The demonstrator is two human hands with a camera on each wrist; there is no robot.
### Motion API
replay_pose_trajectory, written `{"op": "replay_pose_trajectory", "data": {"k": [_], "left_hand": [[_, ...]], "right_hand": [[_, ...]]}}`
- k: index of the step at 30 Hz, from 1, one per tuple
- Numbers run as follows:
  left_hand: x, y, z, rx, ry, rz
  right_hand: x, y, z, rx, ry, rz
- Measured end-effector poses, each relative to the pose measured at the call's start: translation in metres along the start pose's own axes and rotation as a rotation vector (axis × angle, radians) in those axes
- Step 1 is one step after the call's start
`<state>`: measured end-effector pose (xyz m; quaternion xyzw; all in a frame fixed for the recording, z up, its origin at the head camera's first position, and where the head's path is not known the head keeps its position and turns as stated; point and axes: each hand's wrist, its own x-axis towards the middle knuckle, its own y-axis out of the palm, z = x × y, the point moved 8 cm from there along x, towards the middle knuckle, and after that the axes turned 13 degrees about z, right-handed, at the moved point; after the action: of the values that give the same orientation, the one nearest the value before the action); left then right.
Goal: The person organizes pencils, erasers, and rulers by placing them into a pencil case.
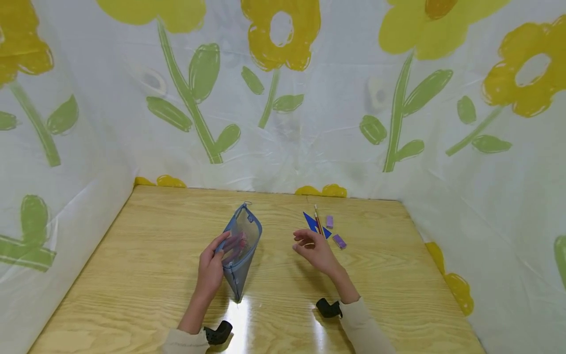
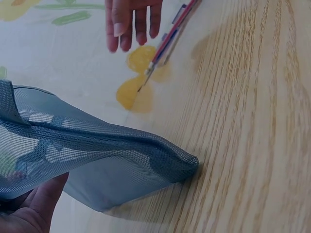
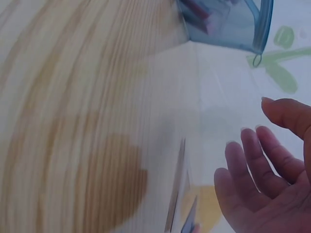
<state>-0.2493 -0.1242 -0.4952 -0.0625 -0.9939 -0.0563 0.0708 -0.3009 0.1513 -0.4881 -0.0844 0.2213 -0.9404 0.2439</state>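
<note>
My left hand [image 1: 211, 268] grips the side of a blue mesh zip pouch [image 1: 239, 282], fingers on its edge. The pouch stands tilted with its mouth spread, and something pinkish-purple [image 1: 243, 240] shows inside, its kind unclear. In the left wrist view the pouch [image 2: 121, 179] has its lower corner close over the wood. My right hand [image 1: 319, 253] holds nothing; its fingers are loosely bent in the head view and apart from the thumb in the right wrist view. Just beyond it lie a blue triangle ruler [image 1: 310, 221], pencils [image 1: 316, 216] and two purple erasers [image 1: 329, 221].
The wooden table [image 1: 146, 246] is enclosed at the back and sides by a white cloth [image 1: 336, 123] printed with yellow flowers. A black wrist mount [image 1: 328, 308] sits at the right sleeve and another mount [image 1: 218, 333] at the left.
</note>
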Motion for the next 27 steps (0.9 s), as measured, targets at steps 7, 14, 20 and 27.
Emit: {"op": "replay_pose_trajectory", "data": {"k": [7, 14, 20, 27], "left_hand": [[-0.001, -0.001, -0.001, 0.018, 0.008, 0.005], [-0.001, 0.000, 0.001, 0.028, -0.015, 0.004], [0.002, 0.002, 0.001, 0.033, -0.018, 0.008], [0.004, 0.004, 0.002, 0.049, -0.011, 0.015]], "right_hand": [[-0.008, -0.015, -0.012, -0.029, 0.030, -0.037], [-0.013, -0.025, -0.025, -0.034, 0.060, -0.055], [-0.013, -0.032, -0.031, -0.082, 0.075, -0.061], [-0.011, -0.031, -0.039, -0.083, 0.155, -0.044]]}}
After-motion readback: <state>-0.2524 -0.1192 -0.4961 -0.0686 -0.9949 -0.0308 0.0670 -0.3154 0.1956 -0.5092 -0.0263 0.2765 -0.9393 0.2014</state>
